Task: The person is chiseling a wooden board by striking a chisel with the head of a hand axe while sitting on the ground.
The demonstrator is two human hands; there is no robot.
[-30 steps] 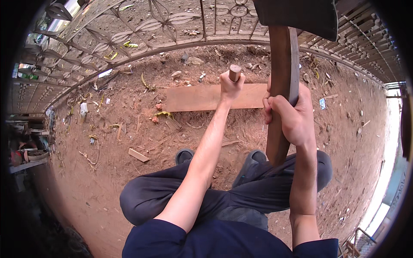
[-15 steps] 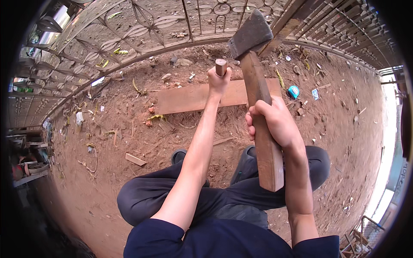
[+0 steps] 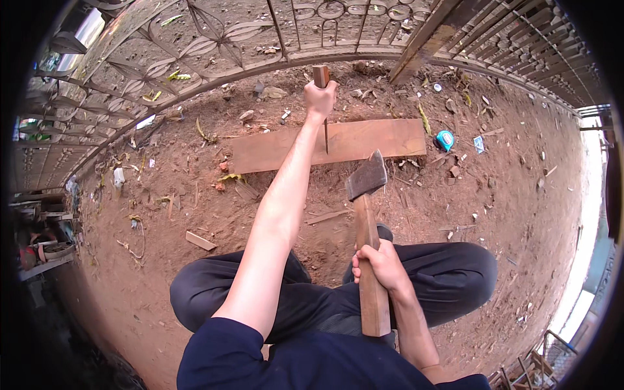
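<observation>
A: What is the left hand (image 3: pixel 320 99) doing?

B: Its fingers are clenched round the brown wooden handle of a chisel with a thin metal blade (image 3: pixel 322 91). The tool stands upright, blade tip down on the long flat reddish wooden plank (image 3: pixel 364 140), near the plank's middle and its far edge.

A: And the right hand (image 3: pixel 380 266)?

B: Fingers wrapped tight about the thick wooden shaft of the hatchet with a grey metal head (image 3: pixel 367 224), roughly halfway along it. The head hangs above the bare earth ground (image 3: pixel 162 260), just short of the plank's near edge and apart from the chisel.

A: Where does the plank lie?

B: Flat on the ground, crosswise in front of the person's bent knees in dark trousers (image 3: pixel 448 279), close to the ornamental iron fence (image 3: pixel 214 39).

A: Anything else about?

B: 1 small blue tape measure (image 3: pixel 444 140) just beside the plank's right end, and a short wood offcut (image 3: pixel 200 241) on the ground to the left.
</observation>
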